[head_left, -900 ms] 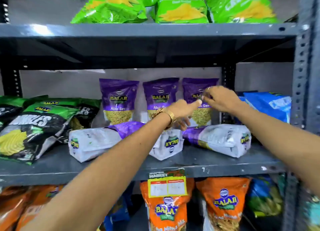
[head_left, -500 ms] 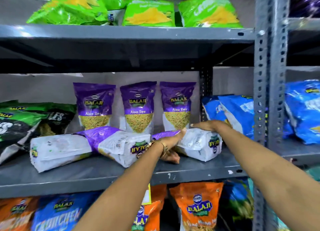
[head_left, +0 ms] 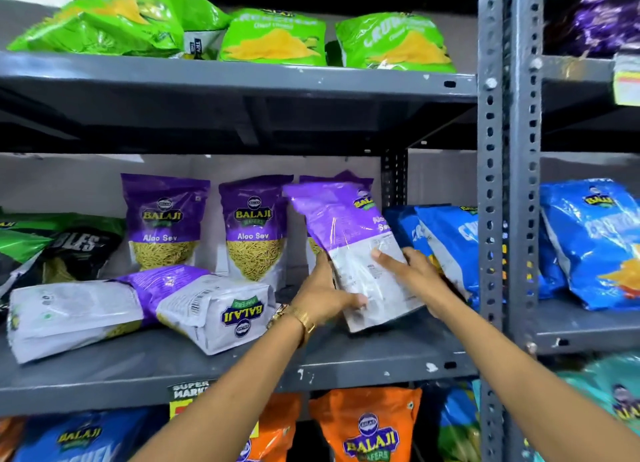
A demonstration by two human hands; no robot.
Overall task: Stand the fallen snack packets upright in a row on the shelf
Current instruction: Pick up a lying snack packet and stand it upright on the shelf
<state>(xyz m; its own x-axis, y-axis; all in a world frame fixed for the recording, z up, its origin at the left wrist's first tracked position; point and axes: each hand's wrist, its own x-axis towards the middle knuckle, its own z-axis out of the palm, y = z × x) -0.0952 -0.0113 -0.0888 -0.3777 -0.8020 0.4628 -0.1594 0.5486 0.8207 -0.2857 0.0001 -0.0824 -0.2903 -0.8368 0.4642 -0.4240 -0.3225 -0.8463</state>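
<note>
Both hands hold one purple-and-white Aloo Sev packet, tilted with its purple top leaning left, its back facing me, its base just above the grey middle shelf. My left hand grips its lower left edge; my right hand presses its lower right side. Two more such packets lie flat on the shelf: one at the far left and one in the middle. Behind them stand two upright packets; a third upright one is mostly hidden by the held packet.
Dark green packets lean at the shelf's left end. Blue packets lean at its right end beside the perforated steel upright. Bright green packets fill the shelf above; orange ones hang below.
The right-hand fallen packet has been lifted off the shelf by both hands and tipped toward upright. The view has shifted right and closer.
</note>
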